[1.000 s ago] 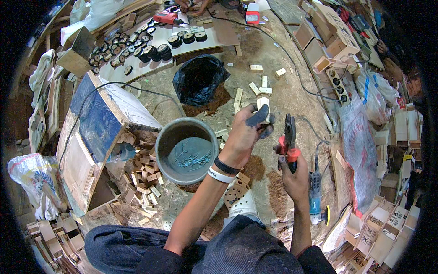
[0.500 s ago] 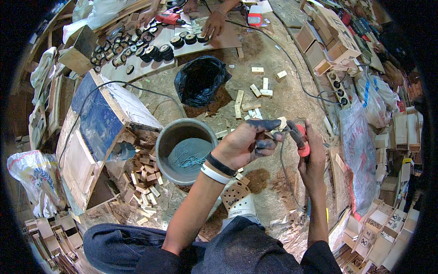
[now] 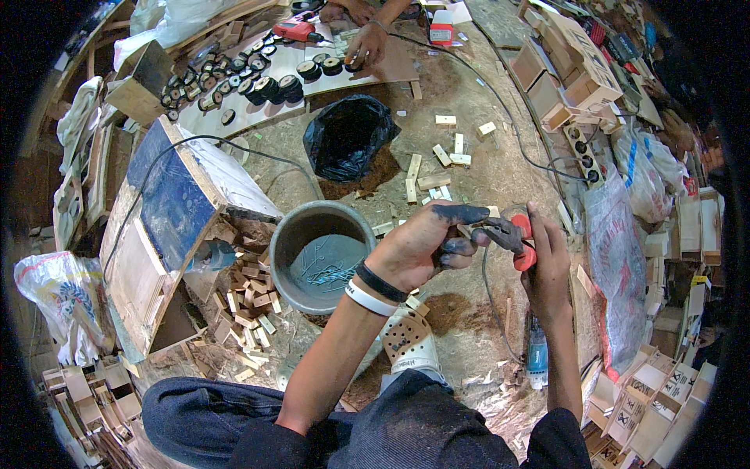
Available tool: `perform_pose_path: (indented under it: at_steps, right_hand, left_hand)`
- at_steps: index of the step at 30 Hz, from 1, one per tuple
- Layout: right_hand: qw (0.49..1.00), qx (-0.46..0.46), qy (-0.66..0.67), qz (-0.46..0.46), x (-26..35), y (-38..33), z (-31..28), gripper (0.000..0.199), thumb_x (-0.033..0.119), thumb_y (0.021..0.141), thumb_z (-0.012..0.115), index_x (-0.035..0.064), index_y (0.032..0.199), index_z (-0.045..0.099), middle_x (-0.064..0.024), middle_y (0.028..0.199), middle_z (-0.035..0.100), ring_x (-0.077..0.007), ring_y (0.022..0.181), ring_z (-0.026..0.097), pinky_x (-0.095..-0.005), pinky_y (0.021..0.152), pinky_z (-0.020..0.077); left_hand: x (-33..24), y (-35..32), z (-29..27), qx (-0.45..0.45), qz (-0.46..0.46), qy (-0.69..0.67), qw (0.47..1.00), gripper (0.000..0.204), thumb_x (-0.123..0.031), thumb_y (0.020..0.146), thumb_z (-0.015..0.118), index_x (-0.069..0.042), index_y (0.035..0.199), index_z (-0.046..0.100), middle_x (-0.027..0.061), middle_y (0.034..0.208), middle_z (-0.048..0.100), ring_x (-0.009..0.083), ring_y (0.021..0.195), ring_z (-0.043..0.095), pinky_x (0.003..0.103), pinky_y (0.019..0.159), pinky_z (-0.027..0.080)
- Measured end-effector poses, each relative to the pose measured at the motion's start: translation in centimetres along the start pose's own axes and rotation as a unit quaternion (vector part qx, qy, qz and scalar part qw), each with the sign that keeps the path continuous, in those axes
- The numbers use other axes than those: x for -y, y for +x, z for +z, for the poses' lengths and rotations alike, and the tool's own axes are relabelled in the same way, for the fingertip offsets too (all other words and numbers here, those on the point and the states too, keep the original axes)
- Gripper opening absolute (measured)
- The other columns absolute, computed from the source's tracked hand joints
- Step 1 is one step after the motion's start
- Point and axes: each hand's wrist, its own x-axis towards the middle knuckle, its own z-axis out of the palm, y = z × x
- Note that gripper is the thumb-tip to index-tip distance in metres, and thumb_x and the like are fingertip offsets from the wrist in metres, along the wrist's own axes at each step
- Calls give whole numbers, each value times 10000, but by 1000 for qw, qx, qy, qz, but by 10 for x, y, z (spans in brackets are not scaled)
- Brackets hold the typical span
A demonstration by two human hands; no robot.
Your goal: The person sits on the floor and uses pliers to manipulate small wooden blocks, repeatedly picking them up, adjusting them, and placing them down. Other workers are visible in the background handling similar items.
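A: The red-handled pliers [image 3: 516, 238] sit between both hands, just right of the grey bucket [image 3: 324, 254]. The right hand [image 3: 547, 262] is wrapped shut around the red grips; the left hand [image 3: 426, 246], its fingertips stained dark, pinches together at the tool's dark nose, seemingly on a small piece too tiny to make out.

B: How far along does the work look?

A: Mid-way, at a guess. The bucket holds a tangle of thin bent wire pieces at its bottom and is far from full. Small wooden blocks [image 3: 433, 168] lie scattered on the sawdust floor beyond the hands, and another heap of blocks [image 3: 242, 301] sits left of the bucket, so plenty of material remains about.

B: And farther out?

A: A black plastic bag [image 3: 348, 137] stands open just beyond the bucket. At the far side another person's hand [image 3: 367, 43] rests on a board with rows of dark round wheels [image 3: 266, 82].

B: Any packages or labels?

A: Near left, a white plastic sack [image 3: 55, 293] with a coloured print. Far right, stacked tan wooden boxes [image 3: 574, 74], one with dark print on its top. On the right, a clear plastic bag [image 3: 621, 258] with dark lettering, and at the near right corner small pale boxes [image 3: 664, 399] bearing black marks. A small red-and-white box [image 3: 442, 31] lies at the far edge.
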Motion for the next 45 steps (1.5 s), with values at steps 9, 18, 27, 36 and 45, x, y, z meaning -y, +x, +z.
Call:
perform_pose_path:
  at_steps: [9,18,27,36,45]
  right_hand:
    - [918,91,296,249,33,-20,9,215,55,942,672,-4,1147,649,-104,989,707,-176,920,658,-323,850,506]
    - [847,167,405,301,62,-31,5,345,88,1003,624,-51,1314,569,-132,1128,688,-221,1039,692,-389,915,585]
    - [754,146,548,330,79,-33,-1,492,334,1019,628,-23,1340,522,-81,980,628,-196,804,647,-356,705,572]
    - [407,173,836,324,86,-44,5,462,416,988,651,51,1203,467,-54,838,472,-197,667,513,-372,560,462]
    - [705,131,606,344,60,-50,16,601,430,957,685,-45,1294,538,-58,949,610,-155,730,555,-338,686,489]
  left_hand:
    - [9,13,12,-124,270,153,942,220,-236,1054,579,-31,1130,560,13,848,613,80,752,553,251,657,440]
    - [18,20,5,-114,322,275,899,217,-122,1055,555,2,1232,526,24,1067,571,91,969,530,263,885,463]
    - [21,23,-3,-67,373,293,878,378,-377,1053,563,-43,1231,571,-23,1023,587,74,923,538,249,821,446]
    - [25,19,-1,-60,309,321,893,228,-209,1088,501,-10,1198,509,1,997,513,94,938,460,275,864,430]
    - [17,19,-8,-67,298,246,920,294,-237,1078,515,-59,1310,541,-12,1104,580,72,959,562,221,831,496]
